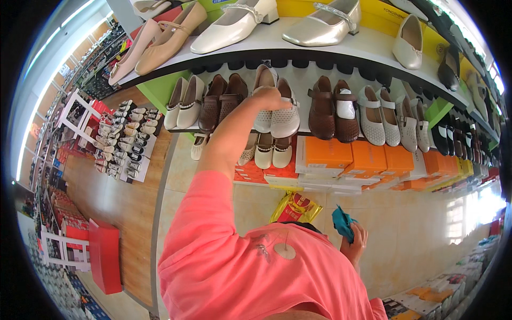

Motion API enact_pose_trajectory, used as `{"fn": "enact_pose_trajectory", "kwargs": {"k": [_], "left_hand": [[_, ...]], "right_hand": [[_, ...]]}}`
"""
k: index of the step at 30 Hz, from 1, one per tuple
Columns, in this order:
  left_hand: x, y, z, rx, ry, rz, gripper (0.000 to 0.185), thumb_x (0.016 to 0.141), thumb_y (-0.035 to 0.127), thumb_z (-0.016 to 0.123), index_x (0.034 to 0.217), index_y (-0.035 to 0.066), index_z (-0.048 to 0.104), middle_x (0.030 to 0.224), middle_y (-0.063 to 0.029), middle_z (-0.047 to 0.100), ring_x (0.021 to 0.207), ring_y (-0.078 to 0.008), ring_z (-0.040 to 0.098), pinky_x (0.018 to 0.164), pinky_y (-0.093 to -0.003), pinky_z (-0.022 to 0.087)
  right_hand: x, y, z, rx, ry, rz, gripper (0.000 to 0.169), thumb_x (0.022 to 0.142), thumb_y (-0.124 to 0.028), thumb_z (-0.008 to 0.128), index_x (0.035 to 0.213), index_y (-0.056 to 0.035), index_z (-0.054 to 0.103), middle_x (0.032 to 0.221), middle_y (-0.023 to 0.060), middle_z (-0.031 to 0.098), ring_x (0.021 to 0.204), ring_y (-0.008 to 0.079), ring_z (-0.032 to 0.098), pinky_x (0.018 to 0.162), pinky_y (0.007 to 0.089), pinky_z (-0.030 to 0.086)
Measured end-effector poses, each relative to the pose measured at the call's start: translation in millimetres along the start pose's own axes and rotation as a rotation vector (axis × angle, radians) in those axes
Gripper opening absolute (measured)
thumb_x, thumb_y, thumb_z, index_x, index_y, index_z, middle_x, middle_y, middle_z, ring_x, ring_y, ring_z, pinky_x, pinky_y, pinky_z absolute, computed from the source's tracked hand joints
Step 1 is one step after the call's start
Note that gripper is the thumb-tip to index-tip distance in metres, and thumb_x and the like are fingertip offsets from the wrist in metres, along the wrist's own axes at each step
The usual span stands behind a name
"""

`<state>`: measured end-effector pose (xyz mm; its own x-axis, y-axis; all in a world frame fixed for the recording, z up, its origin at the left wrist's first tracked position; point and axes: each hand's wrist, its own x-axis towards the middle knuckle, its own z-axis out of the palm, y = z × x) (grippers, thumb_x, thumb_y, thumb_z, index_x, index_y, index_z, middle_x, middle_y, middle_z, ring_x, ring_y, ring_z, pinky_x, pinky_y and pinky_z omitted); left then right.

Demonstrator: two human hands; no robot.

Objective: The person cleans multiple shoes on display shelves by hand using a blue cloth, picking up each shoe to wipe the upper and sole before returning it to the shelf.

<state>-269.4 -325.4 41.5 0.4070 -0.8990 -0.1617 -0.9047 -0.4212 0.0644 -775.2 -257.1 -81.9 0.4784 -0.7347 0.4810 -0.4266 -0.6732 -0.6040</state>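
My left hand (pixel 271 99) reaches up to the middle shelf and curls over a pair of white perforated strap shoes. Its fingers cover part of the left shoe (pixel 263 120) and one finger lies at the strap of the right shoe (pixel 285 122). Some fingertips are hidden. Down at my right side, my right hand (pixel 356 242) grips a crumpled teal cloth (pixel 343 224). Brown perforated shoes stand on either side of the white pair, one pair (pixel 218 106) to the left and another (pixel 334 128) to the right, with white paper in one shoe.
Silver heeled shoes (pixel 236 28) stand on the upper shelf (pixel 256 52), whose dark edge overhangs the pair. Orange shoeboxes (pixel 328 154) are stacked below. A red-and-yellow packet (pixel 296 208) lies on the tiled floor. Sneakers fill a low display (pixel 128 140) at left, beyond a red box (pixel 105 256).
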Motion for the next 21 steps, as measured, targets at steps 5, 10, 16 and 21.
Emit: {"fn": "enact_pose_trajectory", "kwargs": {"k": [5, 10, 16, 21], "left_hand": [[4, -5, 3, -0.251, -0.1, 0.118, 0.062, 0.081, 0.056, 0.06, 0.115, 0.004, 0.063, 0.113, -0.0178, 0.063, 0.098, -0.0282, 0.063, 0.086, -0.037, 0.047], [10, -28, 6, -0.404, 0.034, 0.072, 0.052, 0.084, 0.023, 0.06, 0.131, 0.004, 0.049, 0.119, -0.0182, 0.061, 0.105, -0.0295, 0.061, 0.089, -0.0375, 0.047], [23, -41, 15, -0.172, 0.009, 0.16, 0.035, 0.081, 0.007, 0.058, 0.116, 0.006, 0.063, 0.113, -0.0152, 0.064, 0.105, -0.029, 0.061, 0.09, -0.0377, 0.047], [18, -41, 0, -0.248, -0.119, 0.155, 0.028, 0.08, 0.004, 0.058, 0.106, 0.005, 0.068, 0.106, -0.0135, 0.067, 0.101, -0.0252, 0.062, 0.088, -0.0351, 0.047]], "right_hand": [[-14, 5, -2, -0.061, -0.058, 0.065, 0.037, 0.068, 0.008, 0.061, 0.103, -0.0037, 0.061, 0.106, 0.0148, 0.062, 0.097, 0.035, 0.057, 0.084, 0.0427, 0.047], [-13, 6, 2, -0.038, -0.081, 0.11, 0.042, 0.066, 0.008, 0.061, 0.106, -0.0047, 0.06, 0.107, 0.0143, 0.062, 0.098, 0.0352, 0.057, 0.084, 0.042, 0.047], [-4, 2, 3, -0.001, -0.106, 0.114, 0.04, 0.065, 0.009, 0.061, 0.104, -0.0031, 0.061, 0.108, 0.0145, 0.062, 0.099, 0.0346, 0.057, 0.084, 0.0415, 0.047], [-11, 8, 4, -0.014, -0.094, 0.135, 0.04, 0.065, 0.009, 0.06, 0.104, -0.0031, 0.061, 0.109, 0.0144, 0.062, 0.098, 0.0344, 0.057, 0.083, 0.0408, 0.047]]}}
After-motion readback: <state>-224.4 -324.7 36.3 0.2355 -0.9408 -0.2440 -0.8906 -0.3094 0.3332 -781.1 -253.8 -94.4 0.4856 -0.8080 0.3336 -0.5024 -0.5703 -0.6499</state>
